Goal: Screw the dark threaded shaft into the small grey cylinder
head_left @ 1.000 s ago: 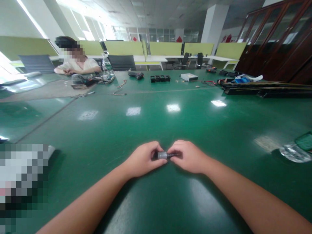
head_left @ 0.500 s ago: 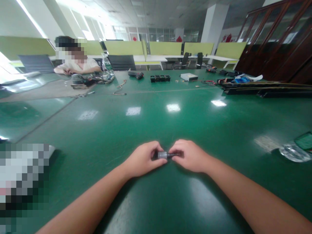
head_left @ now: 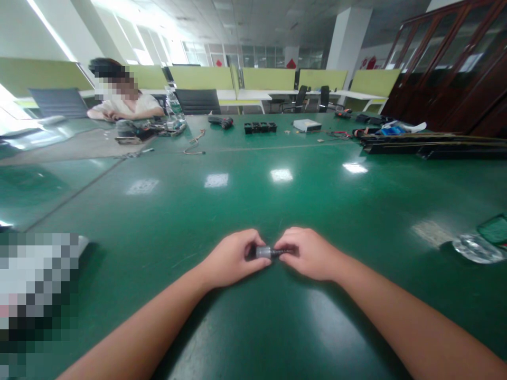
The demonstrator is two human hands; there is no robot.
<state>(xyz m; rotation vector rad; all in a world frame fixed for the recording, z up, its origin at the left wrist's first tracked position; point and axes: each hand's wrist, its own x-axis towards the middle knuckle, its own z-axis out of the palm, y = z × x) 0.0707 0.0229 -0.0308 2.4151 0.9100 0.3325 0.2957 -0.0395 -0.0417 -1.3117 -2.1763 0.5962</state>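
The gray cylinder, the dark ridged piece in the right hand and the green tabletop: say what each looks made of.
Gray cylinder: metal or plastic; its smooth, dull sheen leaves that open.
Dark ridged piece: possibly metal, given its fine ridges, but too small to be sure.
Green tabletop: glossy, perhaps a coating or plastic sheet, judging by its bright light reflections.

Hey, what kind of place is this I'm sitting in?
It looks like an open-plan office, probably with this green table serving as a workbench. Yellow-green partitions stand along white desks in the background, with dark office chairs nearby.
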